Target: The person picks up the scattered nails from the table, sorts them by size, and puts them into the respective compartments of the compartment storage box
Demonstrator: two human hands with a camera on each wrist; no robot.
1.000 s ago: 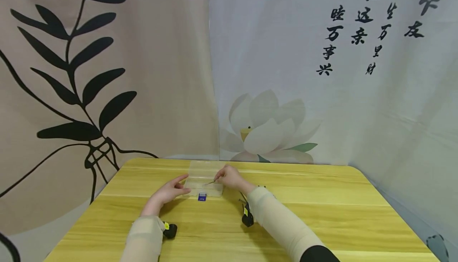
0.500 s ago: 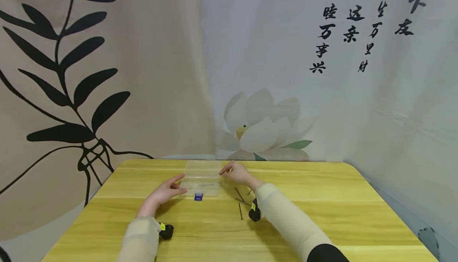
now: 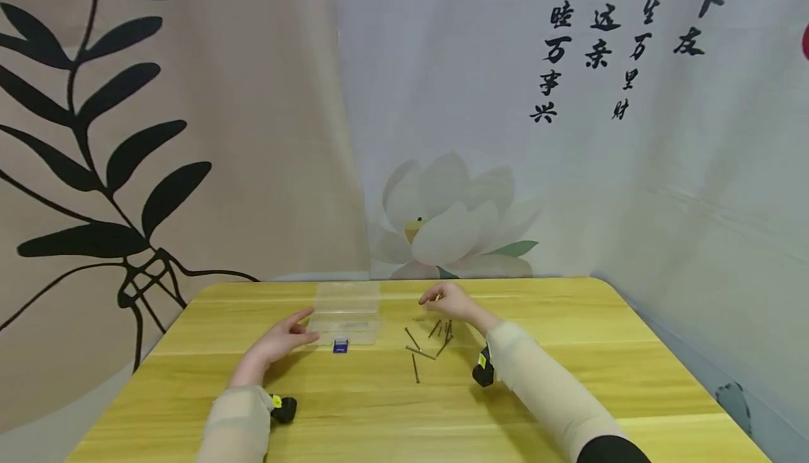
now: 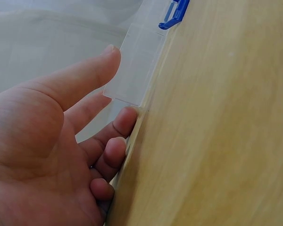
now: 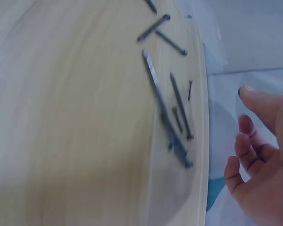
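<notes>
two cloths hang at the rear: a beige cloth [image 3: 272, 133] printed with black leaves on the left, and a pale grey cloth [image 3: 468, 83] printed with a lotus and black characters on the right. before them stands a wood-grain desk [image 3: 354, 407] with rounded far corners. the left sleeve [image 3: 237, 421] and the right sleeve [image 3: 550, 386], both cream, reach over it from the near side; a black band [image 3: 609, 449] shows on the right one.

a clear plastic box [image 3: 344, 329] lies near the desk's far edge, left of centre, its lid [image 3: 347, 298] opened away from the person. contents too faint to identify.

the left hand [image 3: 278, 342] is at the box's left end, thumb toward the near corner, index finger farther back. grip: thumb and index well parted, fingers relaxed; whether the thumb presses the box cannot be told.

the right hand [image 3: 456, 305] is over the far part of the desk, right of the box and apart from it. grip: fingers loosely bent, thumb clear of them, nothing held.

at the wrists, two black devices with yellow tags: left device [image 3: 286, 411], right device [image 3: 483, 370].

several nails [image 3: 421, 353] of differing length lie scattered on the desk right of the box, some crossing. count uncertain.

smallest item: a blue latch [image 3: 340, 346] on the box's near side.
</notes>
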